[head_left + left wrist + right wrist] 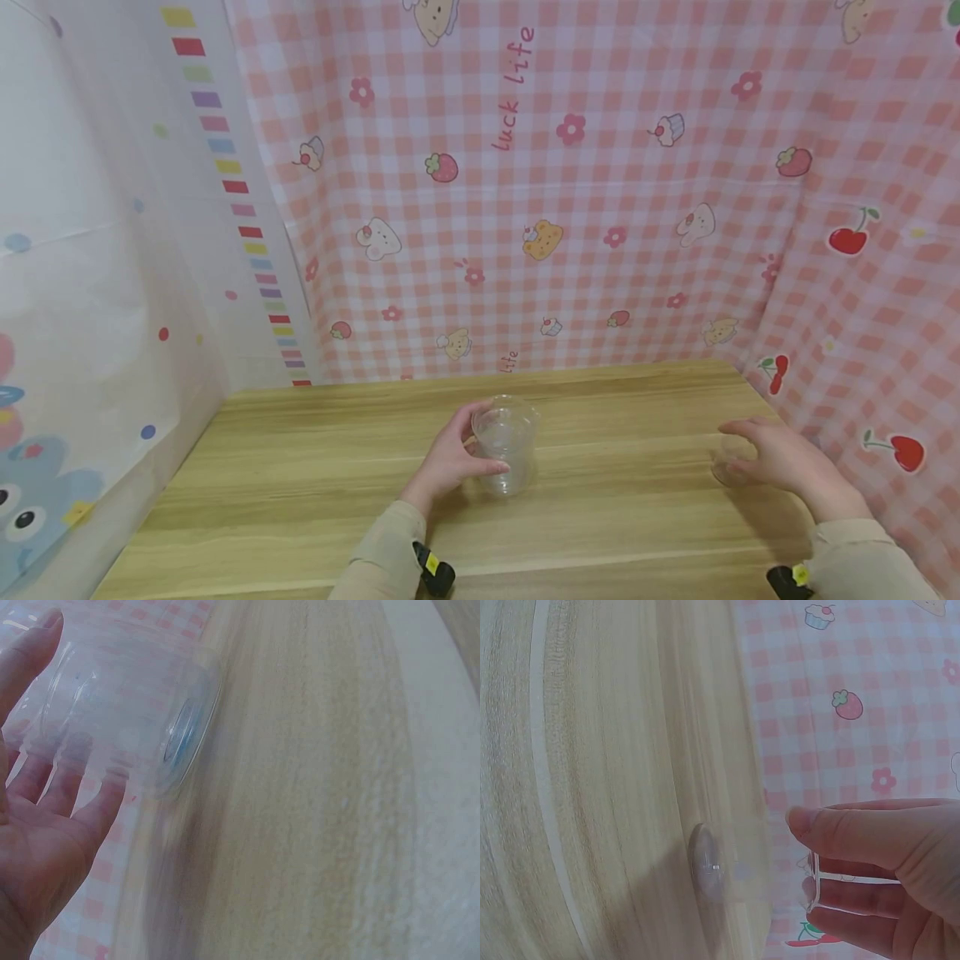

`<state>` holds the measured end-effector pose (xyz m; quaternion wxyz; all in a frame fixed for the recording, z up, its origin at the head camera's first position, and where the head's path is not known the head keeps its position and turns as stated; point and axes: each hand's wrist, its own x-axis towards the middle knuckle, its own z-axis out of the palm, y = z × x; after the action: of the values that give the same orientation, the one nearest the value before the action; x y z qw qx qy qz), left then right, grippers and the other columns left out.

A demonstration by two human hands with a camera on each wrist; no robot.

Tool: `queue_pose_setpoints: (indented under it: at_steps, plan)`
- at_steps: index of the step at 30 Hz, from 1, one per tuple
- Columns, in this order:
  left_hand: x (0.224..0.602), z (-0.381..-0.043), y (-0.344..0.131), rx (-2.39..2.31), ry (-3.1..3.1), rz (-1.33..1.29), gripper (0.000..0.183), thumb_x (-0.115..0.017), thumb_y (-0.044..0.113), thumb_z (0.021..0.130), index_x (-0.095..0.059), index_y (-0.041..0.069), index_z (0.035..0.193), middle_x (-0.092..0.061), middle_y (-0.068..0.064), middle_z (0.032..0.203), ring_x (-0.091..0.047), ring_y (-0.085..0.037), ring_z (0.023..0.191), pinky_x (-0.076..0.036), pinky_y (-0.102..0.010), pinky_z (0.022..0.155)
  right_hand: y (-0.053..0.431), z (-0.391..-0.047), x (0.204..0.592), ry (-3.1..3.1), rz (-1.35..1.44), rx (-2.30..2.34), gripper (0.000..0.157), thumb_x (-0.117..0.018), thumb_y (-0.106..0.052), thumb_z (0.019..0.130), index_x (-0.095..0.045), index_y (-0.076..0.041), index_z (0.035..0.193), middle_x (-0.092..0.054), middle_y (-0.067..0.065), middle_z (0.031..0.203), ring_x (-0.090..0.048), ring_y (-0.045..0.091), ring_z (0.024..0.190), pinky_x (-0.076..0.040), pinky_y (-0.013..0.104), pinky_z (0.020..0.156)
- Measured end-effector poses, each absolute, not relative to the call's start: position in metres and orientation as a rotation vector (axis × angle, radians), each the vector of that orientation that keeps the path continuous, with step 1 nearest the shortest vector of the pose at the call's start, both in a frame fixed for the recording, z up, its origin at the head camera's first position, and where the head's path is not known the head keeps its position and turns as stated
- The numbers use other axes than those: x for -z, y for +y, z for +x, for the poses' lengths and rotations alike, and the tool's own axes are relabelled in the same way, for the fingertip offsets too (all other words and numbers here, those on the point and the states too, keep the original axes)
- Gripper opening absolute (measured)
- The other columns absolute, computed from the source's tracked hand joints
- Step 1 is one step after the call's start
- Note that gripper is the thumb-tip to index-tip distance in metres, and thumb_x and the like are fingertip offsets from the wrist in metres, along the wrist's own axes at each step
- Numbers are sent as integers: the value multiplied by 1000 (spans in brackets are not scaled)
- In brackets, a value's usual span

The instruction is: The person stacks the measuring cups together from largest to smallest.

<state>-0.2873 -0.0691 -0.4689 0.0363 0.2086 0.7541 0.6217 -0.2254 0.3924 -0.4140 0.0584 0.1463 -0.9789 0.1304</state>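
Note:
My left hand grips a clear plastic cup near the middle of the wooden table, thumb in front and fingers round the far side. An inner ring shows through the wall, like a second cup nested inside. The left wrist view has the same cup lit from behind, its round base close over the wood. Toward the table's right end, my right hand holds a smaller clear cup by its upper part. In the right wrist view, that cup's round base is at the tabletop and fingers surround its rim.
The wooden table meets a pink checked cloth at the back. Another pink cloth with cherries hangs along the right edge. A white patterned cloth hangs on the left. Both wrists wear small black cameras.

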Motion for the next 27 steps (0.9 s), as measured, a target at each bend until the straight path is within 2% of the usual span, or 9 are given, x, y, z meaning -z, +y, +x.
queue_pose_setpoints:
  at_steps: [12, 21, 27]
  plan:
    - [471, -289, -69, -1918, 2310, 652, 91, -90, 3, 68, -43, 12, 146, -44, -13, 148, -42, -35, 136, -41, -49, 108, 392, -227, 417, -2947, 472, -359, 42, -83, -11, 75, -67, 5, 111, -65, 27, 108, -60, 49, 102, -51, 60, 83]
    - [472, -289, -69, -1936, 2293, 658, 92, -90, 3, 68, -43, 11, 146, -45, -13, 148, -43, -35, 135, -41, -49, 107, 392, -228, 416, -2952, 485, -364, 40, -83, -10, 76, -67, 6, 109, -65, 26, 105, -65, 40, 87, -56, 53, 73]
    - [471, -289, -69, -1941, 2286, 645, 93, -90, 1, 67, -43, 12, 146, -45, -13, 148, -42, -35, 136, -41, -49, 107, 391, -228, 413, -2960, 479, -361, 40, -83, -11, 76, -67, 5, 108, -65, 25, 104, -65, 36, 84, -56, 50, 70]
